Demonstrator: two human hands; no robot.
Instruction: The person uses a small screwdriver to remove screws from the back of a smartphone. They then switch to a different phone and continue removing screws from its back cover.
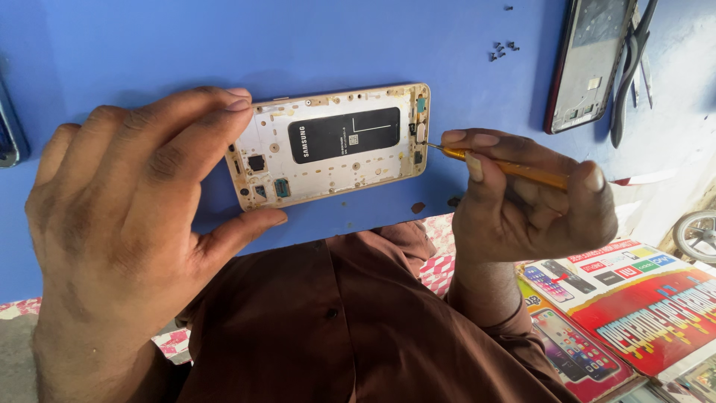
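Note:
An opened phone (332,145) with a gold frame, its back cover off and a black battery showing, lies on a blue work surface (224,45). My left hand (127,201) steadies its left end, fingers on the top corner and thumb at the lower corner. My right hand (522,198) grips a small orange-handled screwdriver (507,168). The tool's tip touches the phone's right edge.
A second phone frame with a dark red rim (589,63) and black pliers (630,67) lie at the top right. Small loose screws (501,51) are scattered near them. Printed phone posters (626,306) sit at the lower right. My brown shirt (335,328) fills the bottom.

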